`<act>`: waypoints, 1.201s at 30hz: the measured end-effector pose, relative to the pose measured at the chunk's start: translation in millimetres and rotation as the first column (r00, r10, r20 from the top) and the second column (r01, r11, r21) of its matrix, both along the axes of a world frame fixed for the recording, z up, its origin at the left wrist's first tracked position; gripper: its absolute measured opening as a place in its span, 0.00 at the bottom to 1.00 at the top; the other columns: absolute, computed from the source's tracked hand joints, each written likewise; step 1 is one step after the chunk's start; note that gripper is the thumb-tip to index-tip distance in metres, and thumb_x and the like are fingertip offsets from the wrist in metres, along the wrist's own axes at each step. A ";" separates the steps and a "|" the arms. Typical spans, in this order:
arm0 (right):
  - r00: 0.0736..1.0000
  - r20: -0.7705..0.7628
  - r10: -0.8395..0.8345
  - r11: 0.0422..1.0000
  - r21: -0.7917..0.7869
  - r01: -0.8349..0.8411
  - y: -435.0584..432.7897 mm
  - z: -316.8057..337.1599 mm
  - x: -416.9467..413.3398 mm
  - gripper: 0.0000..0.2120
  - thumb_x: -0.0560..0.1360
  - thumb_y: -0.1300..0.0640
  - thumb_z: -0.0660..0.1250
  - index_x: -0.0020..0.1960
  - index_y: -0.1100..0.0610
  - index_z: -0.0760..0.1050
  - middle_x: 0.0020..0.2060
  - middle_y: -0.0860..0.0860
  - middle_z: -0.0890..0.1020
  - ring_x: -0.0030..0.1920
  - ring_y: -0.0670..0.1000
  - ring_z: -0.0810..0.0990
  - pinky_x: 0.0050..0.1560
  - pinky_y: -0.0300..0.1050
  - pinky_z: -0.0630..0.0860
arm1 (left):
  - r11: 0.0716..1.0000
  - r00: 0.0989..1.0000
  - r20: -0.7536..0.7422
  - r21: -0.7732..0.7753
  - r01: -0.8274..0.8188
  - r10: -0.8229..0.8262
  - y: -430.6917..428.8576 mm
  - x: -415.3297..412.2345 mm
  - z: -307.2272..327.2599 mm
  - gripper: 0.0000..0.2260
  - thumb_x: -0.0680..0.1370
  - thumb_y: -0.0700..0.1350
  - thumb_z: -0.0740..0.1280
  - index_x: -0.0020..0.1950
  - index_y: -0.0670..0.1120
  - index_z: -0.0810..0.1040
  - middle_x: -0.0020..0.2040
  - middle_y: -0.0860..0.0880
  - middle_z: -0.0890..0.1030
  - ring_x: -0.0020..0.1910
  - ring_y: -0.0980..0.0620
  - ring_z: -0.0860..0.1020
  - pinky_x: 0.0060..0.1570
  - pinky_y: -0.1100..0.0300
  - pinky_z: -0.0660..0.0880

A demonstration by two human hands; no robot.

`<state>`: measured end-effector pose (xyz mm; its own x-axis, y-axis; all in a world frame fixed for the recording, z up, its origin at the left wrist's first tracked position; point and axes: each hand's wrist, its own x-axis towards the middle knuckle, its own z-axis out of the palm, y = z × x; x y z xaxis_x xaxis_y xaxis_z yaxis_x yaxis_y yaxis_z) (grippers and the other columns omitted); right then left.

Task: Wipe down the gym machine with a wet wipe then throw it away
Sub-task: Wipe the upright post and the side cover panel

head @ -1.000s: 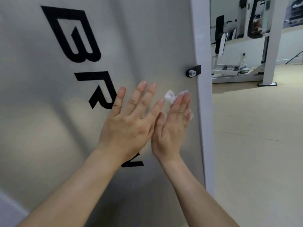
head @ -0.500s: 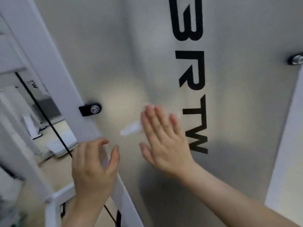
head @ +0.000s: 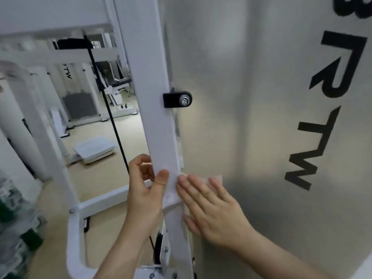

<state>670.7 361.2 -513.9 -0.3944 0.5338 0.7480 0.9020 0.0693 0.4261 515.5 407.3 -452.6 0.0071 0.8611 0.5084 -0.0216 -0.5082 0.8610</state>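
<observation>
So the person's right hand [head: 211, 210] is laid flat, fingers straight and a bit spread. It's pressing a thin white wet wipe [head: 218, 179] against the brushed silver metal panel [head: 251, 97] of the gym machine. Most of the wipe is hidden under the palm. One corner pokes out above the fingertips, and a bit more seems to show down by the thumb, right at the panel's left edge.

The left hand [head: 145, 190] sits just left of that, wrapped round the white painted metal upright post [head: 153, 97]. The thumb is pressed on the front face and the other fingers are curled round behind. The two hands are nearly touching, with the left thumb tip right beside the right hand's fingertips.

Up the post from the grip there's a small black bracket with a shiny silver bolt [head: 177, 100], sitting where the post and panel meet. Off to the right of the wiping hand, big black letters [head: 330, 109] run down the panel, turned sideways.

Left of the gripping hand, a thin black cable [head: 108, 109] runs up and down behind the post. Below that hand a white crossbar [head: 104, 202] branches off to the left. Further back past the left hand there's beige floor [head: 96, 174] with a flat white platform [head: 94, 150] lying on it, plus more white gym gear that's pretty blurry.
</observation>
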 end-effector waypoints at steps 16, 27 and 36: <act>0.898 0.435 0.069 0.996 -0.081 -0.037 29.3 84.8 -37.8 0.23 0.79 0.53 0.54 0.72 0.57 0.69 0.73 0.55 0.69 0.77 0.54 0.58 0.77 0.56 0.50 | 0.696 0.736 0.569 -0.356 0.623 -0.367 10.3 -56.4 -14.4 0.12 0.79 0.39 0.60 0.56 0.41 0.81 0.50 0.43 0.83 0.50 0.49 0.81 0.57 0.52 0.75; 0.831 0.512 0.216 0.975 -0.158 -0.156 16.3 110.8 -13.9 0.25 0.79 0.53 0.61 0.74 0.58 0.67 0.74 0.53 0.66 0.76 0.51 0.62 0.72 0.51 0.62 | 0.826 0.988 0.153 -0.556 0.093 -0.008 52.6 -26.6 -38.2 0.06 0.77 0.43 0.68 0.41 0.49 0.80 0.43 0.45 0.84 0.35 0.48 0.82 0.47 0.51 0.81; 0.780 0.518 0.350 0.935 -0.246 -0.256 21.9 112.1 -8.3 0.24 0.78 0.53 0.58 0.72 0.58 0.69 0.72 0.54 0.70 0.74 0.53 0.65 0.69 0.50 0.65 | 0.881 0.899 0.287 -0.247 0.403 -0.331 -5.8 -9.9 -18.9 0.26 0.78 0.64 0.56 0.68 0.50 0.75 0.66 0.55 0.77 0.65 0.61 0.73 0.70 0.59 0.65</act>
<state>662.3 383.2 -401.8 -0.8713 0.4049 0.2772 0.4429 0.4056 0.7996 505.7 401.5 -471.5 0.2665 0.9281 0.2601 -0.3716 -0.1501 0.9162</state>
